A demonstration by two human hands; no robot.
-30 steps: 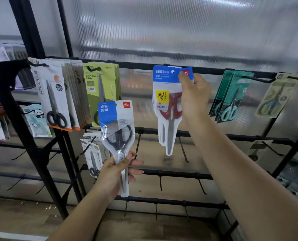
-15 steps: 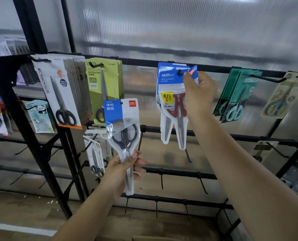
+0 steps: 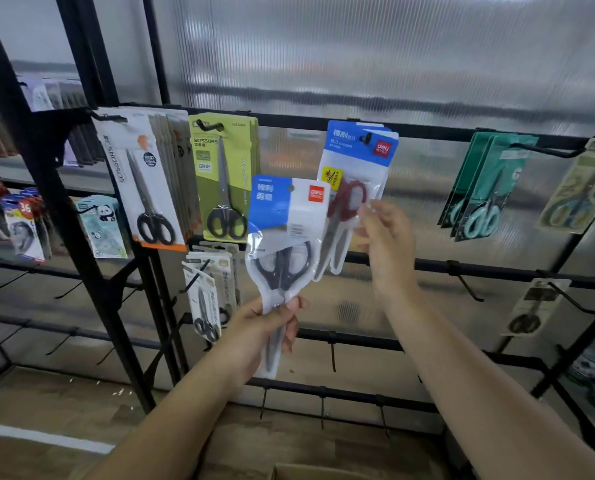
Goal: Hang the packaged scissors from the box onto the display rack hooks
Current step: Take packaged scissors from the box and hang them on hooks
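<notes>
I see a ribbed translucent panel behind everything, panda-printed packs and packs marked 36 hanging far left, a wooden floor with a white stripe below, and a cardboard edge nearest me.

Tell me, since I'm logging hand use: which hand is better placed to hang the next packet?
Probably the left hand: it grips the clear blue-topped packet of black-handled scissors, its hang hole uppermost. The right hand is empty beside the hung packets of red-handled scissors.

Left hand gripping black-handled scissors pack, right hand loose beside hung red-handled pack
</notes>
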